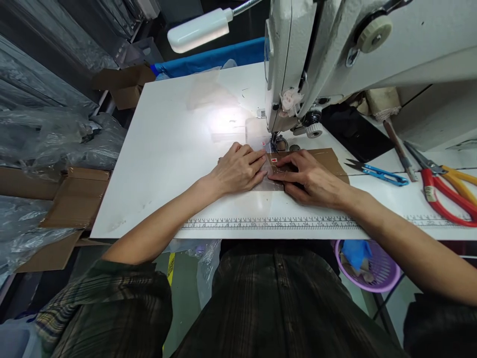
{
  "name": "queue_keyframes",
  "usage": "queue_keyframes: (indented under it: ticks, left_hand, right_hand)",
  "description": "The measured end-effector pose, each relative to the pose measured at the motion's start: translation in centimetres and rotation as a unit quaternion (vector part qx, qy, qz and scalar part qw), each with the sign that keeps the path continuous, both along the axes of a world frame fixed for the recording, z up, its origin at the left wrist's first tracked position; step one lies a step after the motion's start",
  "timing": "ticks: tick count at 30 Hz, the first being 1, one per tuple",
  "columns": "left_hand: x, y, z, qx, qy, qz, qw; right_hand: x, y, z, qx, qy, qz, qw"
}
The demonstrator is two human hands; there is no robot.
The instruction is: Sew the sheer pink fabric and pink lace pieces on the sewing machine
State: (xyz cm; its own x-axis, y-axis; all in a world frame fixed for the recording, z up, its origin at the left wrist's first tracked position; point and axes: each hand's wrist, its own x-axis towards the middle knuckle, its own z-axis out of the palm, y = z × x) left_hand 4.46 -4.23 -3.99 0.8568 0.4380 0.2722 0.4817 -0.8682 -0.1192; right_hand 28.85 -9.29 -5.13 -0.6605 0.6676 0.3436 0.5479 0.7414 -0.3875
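Observation:
My left hand (240, 168) lies fairly flat on a sheer, pale piece of material (261, 196), its fingertips close to the sewing machine's needle and presser foot (275, 141). Just right of it, my right hand (313, 178) rests on a flat brown piece (330, 161), fingers spread and tips pressing down near a small white label with a red mark (275, 160). Whether the brown piece is cardboard or cloth I cannot tell. The sewing machine (288, 59) stands over the white table, and part of the sheer material is hidden under my fingers.
At the right lie blue thread snips (380, 173), red-handled scissors (443, 194), a yellow-handled tool (460, 179) and a black flat object (356, 129). A ruler strip (261, 223) follows the front edge. A lamp (201, 30) hangs above; a purple basket (380, 278) stands below.

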Motion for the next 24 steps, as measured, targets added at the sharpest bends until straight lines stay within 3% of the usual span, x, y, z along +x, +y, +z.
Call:
queue_keyframes:
  ticks: [7,15,24]
  left_hand:
    - [0.6,2.8,0.7,-0.052,-0.018,-0.007,0.998]
    - [0.1,2.4,-0.2,-0.041,-0.032,-0.003,0.999]
    - [0.0,2.2,0.2,-0.034,-0.071,0.005,0.997]
  right_hand:
    - [0.1,0.4,-0.3,0.005,-0.011,-0.082,0.997]
    - [-0.1,0.2,-0.2,0.0,-0.009,-0.092,0.996]
    - [-0.1,0.1,-0.1,-0.038,0.021,-0.099,0.994]
